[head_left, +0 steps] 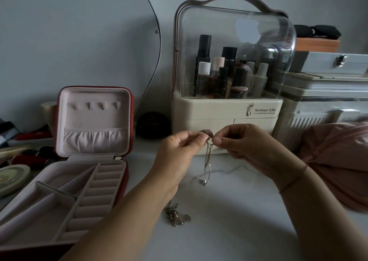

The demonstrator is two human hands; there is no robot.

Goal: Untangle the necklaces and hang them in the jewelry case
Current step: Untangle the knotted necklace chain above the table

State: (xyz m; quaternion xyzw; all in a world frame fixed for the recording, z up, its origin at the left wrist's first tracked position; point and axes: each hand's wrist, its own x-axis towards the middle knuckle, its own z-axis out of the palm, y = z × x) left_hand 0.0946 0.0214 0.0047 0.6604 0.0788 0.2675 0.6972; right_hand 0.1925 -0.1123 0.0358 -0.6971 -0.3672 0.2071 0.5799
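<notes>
While left hand (pixel 179 145) and right hand (pixel 245 141) pinch its top, the necklace (pixel 207 161) hangs limp, seemingly light and kink-prone; hold its ends.

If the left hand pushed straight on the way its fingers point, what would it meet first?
Probably the right hand, whose fingertips nearly touch it where both pinch the necklace; depth is unclear.

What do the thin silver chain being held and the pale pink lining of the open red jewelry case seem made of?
Thin silver chain: probably metal, polished; its links glint. Pale pink lining of the open red jewelry case: apparently matte velvety fabric; its pocket gathers in soft folds.
</notes>
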